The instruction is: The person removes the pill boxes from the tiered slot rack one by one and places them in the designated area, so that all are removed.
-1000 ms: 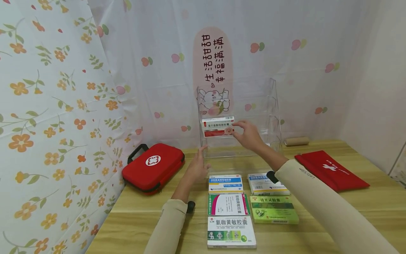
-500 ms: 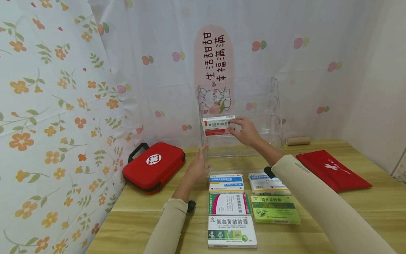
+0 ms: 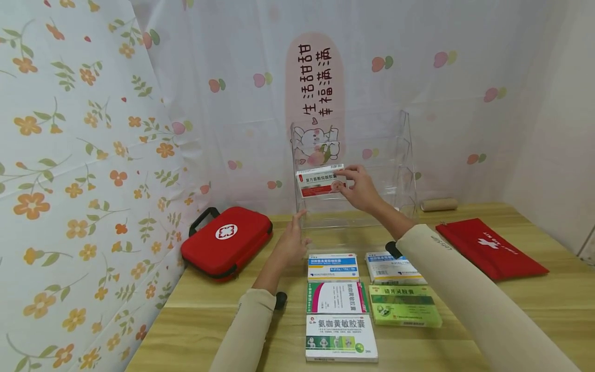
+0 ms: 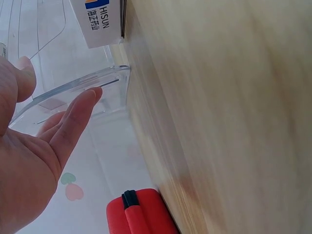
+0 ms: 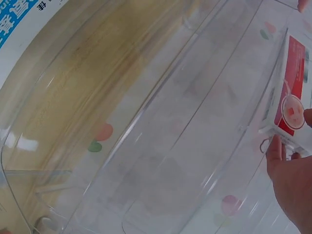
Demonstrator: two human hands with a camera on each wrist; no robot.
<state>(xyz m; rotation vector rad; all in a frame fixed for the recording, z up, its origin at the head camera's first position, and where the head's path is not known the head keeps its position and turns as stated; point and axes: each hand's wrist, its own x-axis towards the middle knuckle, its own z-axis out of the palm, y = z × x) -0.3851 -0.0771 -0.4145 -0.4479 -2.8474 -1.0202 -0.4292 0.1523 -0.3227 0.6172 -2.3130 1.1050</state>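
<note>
A white-and-red medicine box [image 3: 316, 183] is at a middle tier of the clear acrylic display stand [image 3: 407, 155], near its left side. My right hand [image 3: 360, 188] pinches the box at its right end, thumb on the front face; the right wrist view shows the box [image 5: 292, 73] slightly tilted against the tiers. Low at the stand's left side is my left hand [image 3: 289, 243]. Its fingers are extended, and in the left wrist view they lie along the outside of the clear side panel [image 4: 73, 85], with the thumb apart on the other side.
Several medicine boxes lie in two columns before the stand, among them a white one [image 3: 341, 338] and a green one [image 3: 405, 306]. A red hard case [image 3: 228, 243] lies left, a red first aid pouch [image 3: 490, 248] right. A cardboard tube [image 3: 439, 204] lies behind the pouch.
The medicine box has tilted a little, its right end rising with my right hand. My left hand stays at the stand's side. The head view has shifted slightly.
</note>
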